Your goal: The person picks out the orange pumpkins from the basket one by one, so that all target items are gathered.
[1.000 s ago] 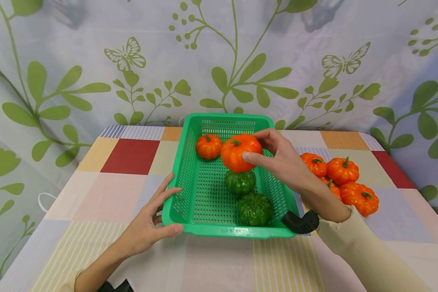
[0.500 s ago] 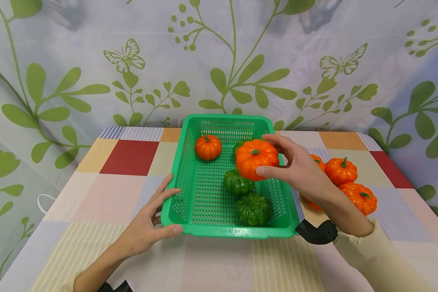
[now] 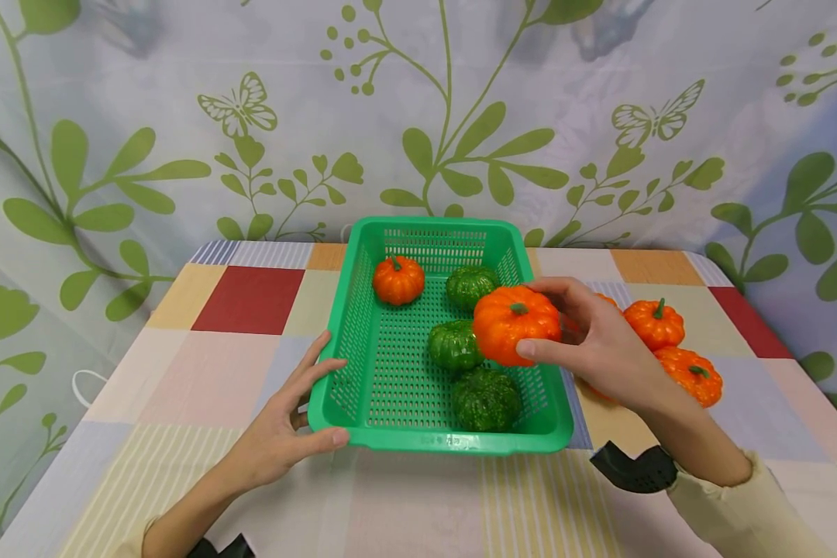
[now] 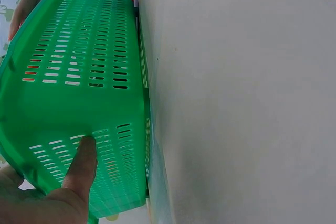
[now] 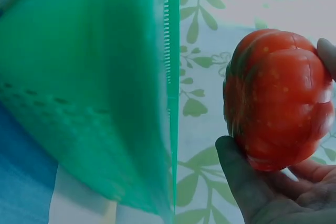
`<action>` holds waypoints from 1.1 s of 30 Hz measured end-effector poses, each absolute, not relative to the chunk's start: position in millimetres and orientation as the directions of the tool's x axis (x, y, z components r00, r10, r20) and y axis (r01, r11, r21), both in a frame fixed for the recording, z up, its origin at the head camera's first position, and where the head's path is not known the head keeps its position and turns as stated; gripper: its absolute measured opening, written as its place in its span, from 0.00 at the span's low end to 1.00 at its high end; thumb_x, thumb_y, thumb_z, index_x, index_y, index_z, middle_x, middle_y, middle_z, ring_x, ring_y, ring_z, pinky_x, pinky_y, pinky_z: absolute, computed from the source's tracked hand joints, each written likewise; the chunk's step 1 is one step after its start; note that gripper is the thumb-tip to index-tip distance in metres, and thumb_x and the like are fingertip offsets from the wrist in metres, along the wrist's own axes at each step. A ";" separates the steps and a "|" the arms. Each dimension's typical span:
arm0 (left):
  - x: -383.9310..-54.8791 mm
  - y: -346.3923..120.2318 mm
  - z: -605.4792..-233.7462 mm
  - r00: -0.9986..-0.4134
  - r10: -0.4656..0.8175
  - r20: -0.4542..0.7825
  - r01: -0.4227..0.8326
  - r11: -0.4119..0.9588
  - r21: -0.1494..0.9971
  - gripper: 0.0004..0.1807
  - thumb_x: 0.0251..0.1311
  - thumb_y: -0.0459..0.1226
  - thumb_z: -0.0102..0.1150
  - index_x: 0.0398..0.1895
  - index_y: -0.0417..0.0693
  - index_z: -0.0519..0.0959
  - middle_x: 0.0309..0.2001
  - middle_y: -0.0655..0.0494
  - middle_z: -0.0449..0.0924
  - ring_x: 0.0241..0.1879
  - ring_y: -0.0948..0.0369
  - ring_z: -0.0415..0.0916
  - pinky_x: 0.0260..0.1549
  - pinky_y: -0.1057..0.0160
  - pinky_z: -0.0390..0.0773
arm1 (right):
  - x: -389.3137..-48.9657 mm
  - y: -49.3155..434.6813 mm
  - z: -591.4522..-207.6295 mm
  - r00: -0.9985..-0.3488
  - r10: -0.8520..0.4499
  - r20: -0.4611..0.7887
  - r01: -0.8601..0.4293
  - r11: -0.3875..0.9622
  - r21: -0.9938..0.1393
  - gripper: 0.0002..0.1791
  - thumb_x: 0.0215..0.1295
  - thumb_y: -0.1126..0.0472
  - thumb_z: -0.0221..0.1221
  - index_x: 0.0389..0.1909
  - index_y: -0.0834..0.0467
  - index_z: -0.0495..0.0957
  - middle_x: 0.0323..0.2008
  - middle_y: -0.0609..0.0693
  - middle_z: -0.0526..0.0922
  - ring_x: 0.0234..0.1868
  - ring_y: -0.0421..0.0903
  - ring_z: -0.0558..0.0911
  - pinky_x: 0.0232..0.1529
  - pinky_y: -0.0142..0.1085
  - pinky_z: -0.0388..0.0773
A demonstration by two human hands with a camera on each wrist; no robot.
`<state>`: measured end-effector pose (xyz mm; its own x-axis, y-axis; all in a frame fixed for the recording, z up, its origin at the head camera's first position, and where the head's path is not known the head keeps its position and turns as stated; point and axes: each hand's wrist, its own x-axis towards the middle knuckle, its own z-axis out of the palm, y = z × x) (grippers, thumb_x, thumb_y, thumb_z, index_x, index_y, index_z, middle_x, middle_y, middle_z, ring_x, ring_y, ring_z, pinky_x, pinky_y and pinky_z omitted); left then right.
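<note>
My right hand [image 3: 610, 349] grips a small orange pumpkin [image 3: 512, 325] between thumb and fingers, over the right side of a green plastic basket [image 3: 446, 443]. In the right wrist view, the pumpkin [image 5: 278, 98] appears beside the basket wall [image 5: 94, 51], thumb and fingers around it. My left hand [image 3: 279, 434] holds the basket's near left corner, thumb at the front rim and fingers over the left rim. The left wrist view shows one finger [image 4: 81, 166] against the slotted outer wall. Inside the basket are an orange pumpkin [image 3: 398, 280] and green pumpkins [image 3: 487, 400] along the right side.
More orange pumpkins [image 3: 654, 324] lie on the table right of the basket, partly hidden behind my right hand. A patchwork cloth [image 3: 244, 298] covers the table. A leaf-patterned curtain [image 3: 286, 101] hangs behind it.
My right hand has drawn the orange pumpkin rightward and toward me, from mid-basket to its right side, uncovering a green pumpkin at the back. My left hand stays at the corner.
</note>
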<state>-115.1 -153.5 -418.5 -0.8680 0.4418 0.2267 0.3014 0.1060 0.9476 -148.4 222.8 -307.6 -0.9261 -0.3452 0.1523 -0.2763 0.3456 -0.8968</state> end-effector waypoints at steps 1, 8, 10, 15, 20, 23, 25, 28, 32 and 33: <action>-115.1 -153.4 -418.4 -0.868 0.442 0.227 0.302 0.106 0.948 0.39 0.58 0.29 0.65 0.73 0.38 0.61 0.79 0.61 0.34 0.62 0.37 0.64 0.48 0.60 0.81 | -147.1 224.8 -308.5 -0.925 -0.343 0.163 -0.285 0.345 -0.894 0.29 0.63 0.66 0.65 0.64 0.61 0.67 0.54 0.57 0.76 0.49 0.50 0.80 0.46 0.34 0.80; -115.0 -152.9 -417.7 -0.867 0.443 0.230 0.306 0.108 0.946 0.38 0.58 0.29 0.65 0.72 0.38 0.61 0.79 0.60 0.34 0.62 0.37 0.65 0.48 0.60 0.81 | -136.8 242.6 -317.7 -0.939 -0.298 0.170 -0.278 0.373 -0.885 0.34 0.63 0.69 0.64 0.69 0.59 0.63 0.61 0.53 0.69 0.54 0.46 0.75 0.47 0.29 0.79; -115.1 -152.7 -417.6 -0.867 0.443 0.228 0.304 0.108 0.947 0.39 0.58 0.29 0.65 0.72 0.38 0.61 0.79 0.60 0.34 0.62 0.37 0.65 0.48 0.60 0.81 | -133.1 249.3 -320.6 -0.946 -0.285 0.157 -0.261 0.379 -0.888 0.36 0.63 0.69 0.64 0.70 0.58 0.61 0.63 0.53 0.67 0.54 0.46 0.75 0.46 0.30 0.79; -114.7 -152.9 -417.7 -0.871 0.440 0.218 0.294 0.112 0.949 0.39 0.59 0.29 0.65 0.73 0.38 0.60 0.79 0.61 0.34 0.62 0.37 0.65 0.48 0.60 0.80 | -121.7 265.9 -325.0 -0.959 -0.272 0.086 -0.190 0.382 -0.904 0.35 0.65 0.68 0.63 0.71 0.51 0.63 0.63 0.52 0.66 0.50 0.50 0.80 0.43 0.37 0.83; -114.9 -153.4 -417.8 -0.871 0.441 0.219 0.294 0.110 0.949 0.39 0.59 0.29 0.65 0.73 0.38 0.60 0.79 0.61 0.34 0.62 0.38 0.65 0.48 0.60 0.80 | -110.3 280.6 -330.5 -0.964 -0.260 0.060 -0.163 0.395 -0.904 0.35 0.64 0.70 0.63 0.70 0.51 0.64 0.61 0.53 0.68 0.49 0.51 0.81 0.42 0.40 0.84; -115.3 -153.5 -417.8 -0.869 0.441 0.223 0.297 0.106 0.949 0.38 0.59 0.29 0.65 0.73 0.38 0.60 0.79 0.61 0.34 0.62 0.38 0.65 0.48 0.60 0.81 | -105.3 290.6 -334.3 -0.960 -0.268 0.084 -0.194 0.417 -0.888 0.35 0.63 0.72 0.62 0.70 0.53 0.64 0.59 0.55 0.70 0.48 0.51 0.82 0.41 0.39 0.84; -115.3 -153.5 -417.9 -0.869 0.442 0.223 0.297 0.105 0.949 0.39 0.58 0.28 0.65 0.72 0.38 0.60 0.79 0.61 0.34 0.62 0.38 0.65 0.48 0.60 0.81 | -101.6 297.9 -337.3 -0.959 -0.265 0.096 -0.210 0.442 -0.872 0.36 0.62 0.73 0.63 0.71 0.53 0.65 0.59 0.54 0.71 0.48 0.49 0.82 0.41 0.38 0.83; -115.2 -153.4 -418.1 -0.869 0.442 0.222 0.296 0.106 0.949 0.39 0.58 0.28 0.65 0.72 0.38 0.60 0.79 0.61 0.34 0.62 0.38 0.65 0.48 0.60 0.81 | -96.4 308.2 -343.4 -0.961 -0.254 0.106 -0.222 0.487 -0.845 0.38 0.61 0.74 0.64 0.71 0.54 0.64 0.60 0.52 0.71 0.48 0.45 0.82 0.41 0.35 0.83; -115.4 -153.2 -418.2 -0.869 0.442 0.224 0.298 0.104 0.949 0.39 0.58 0.29 0.65 0.72 0.38 0.60 0.79 0.61 0.34 0.62 0.38 0.65 0.48 0.60 0.81 | -90.6 320.6 -354.6 -0.967 -0.234 0.104 -0.218 0.536 -0.815 0.39 0.60 0.74 0.65 0.71 0.55 0.63 0.61 0.49 0.68 0.49 0.40 0.80 0.40 0.32 0.82; -115.5 -153.2 -418.3 -0.868 0.442 0.225 0.298 0.103 0.949 0.39 0.58 0.29 0.65 0.72 0.38 0.60 0.79 0.60 0.34 0.62 0.38 0.65 0.48 0.60 0.81 | -89.6 323.4 -357.7 -0.969 -0.224 0.100 -0.210 0.547 -0.811 0.39 0.59 0.73 0.65 0.71 0.56 0.63 0.61 0.49 0.67 0.49 0.39 0.80 0.40 0.31 0.82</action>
<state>-115.5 -153.2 -418.3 -0.8683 0.4419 0.2252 0.2985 0.1030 0.9488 -89.6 323.4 -357.7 -0.9695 -0.2239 0.0999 -0.2098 0.5468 -0.8105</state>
